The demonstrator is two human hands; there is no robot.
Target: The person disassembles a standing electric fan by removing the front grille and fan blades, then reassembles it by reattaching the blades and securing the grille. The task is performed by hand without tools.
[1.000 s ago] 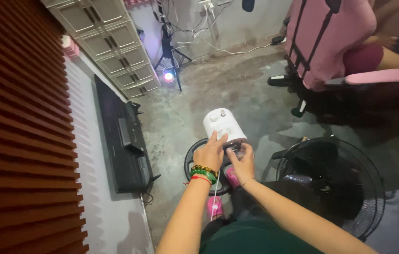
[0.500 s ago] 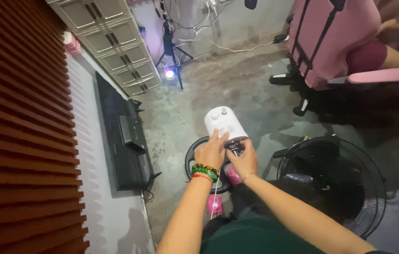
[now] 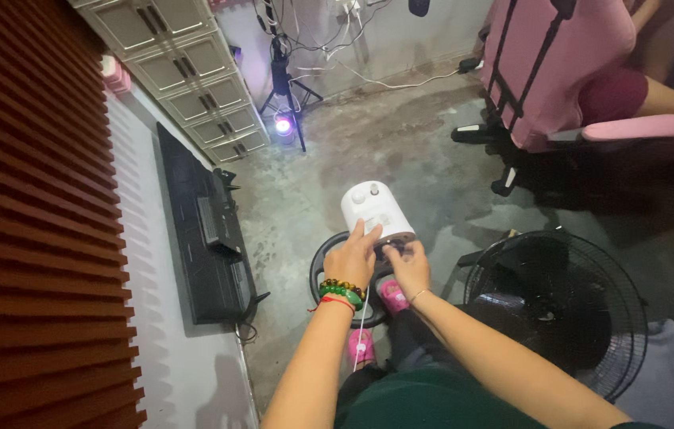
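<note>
Two hands: both at the fan motor, working low on its white housing.
Motor (image 3: 377,208): white, knobs on top, upright over a round black base (image 3: 322,274) on the concrete floor (image 3: 400,151), just in front of my knees.
Left hand (image 3: 350,258): fingers spread, pressed flat on the housing's near face; I use it to steady the unit.
Right hand (image 3: 407,264): fingers curled, pinching a small part under the housing's lower edge; I cannot tell what the part is.
Grille (image 3: 571,306): black wire fan guard, lying apart on my right.
Technique, as I judge it: keep the left palm firm so the motor stays upright; turn or pull the small part with fingertips only, in line, without twisting the housing.
Screen (image 3: 208,238): flat black panel leaning on the wall at left.
</note>
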